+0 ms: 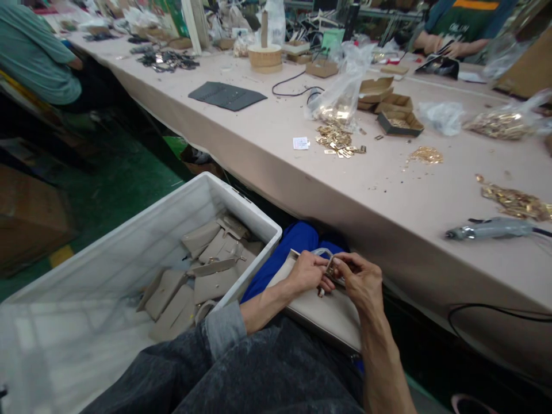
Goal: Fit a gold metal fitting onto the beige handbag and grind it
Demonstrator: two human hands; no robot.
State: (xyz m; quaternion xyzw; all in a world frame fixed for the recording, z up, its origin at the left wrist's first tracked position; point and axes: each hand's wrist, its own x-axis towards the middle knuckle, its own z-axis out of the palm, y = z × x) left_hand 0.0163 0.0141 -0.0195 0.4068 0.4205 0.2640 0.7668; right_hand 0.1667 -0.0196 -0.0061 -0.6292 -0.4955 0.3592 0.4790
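A beige handbag (pixel 330 316) lies across my lap on blue cloth. My left hand (pixel 307 272) rests over it, with the fingers closed at a small gold-coloured metal fitting (pixel 330 268) on the bag's pale strap (pixel 321 251). From the other side my right hand (pixel 361 280) pinches the same fitting between thumb and fingers. My fingers hide part of the fitting, so its exact shape is unclear. Both hands are close together just above the bag's surface.
A white plastic bin (pixel 241 198) at my left holds several beige bags (pixel 215 284). The table (pixel 276 155) beyond carries gold metal pieces (pixel 334 138), small boxes (pixel 400 123) and a power screwdriver (pixel 491 229). Co-workers sit at far left (pixel 34 52) and back right (pixel 461 29).
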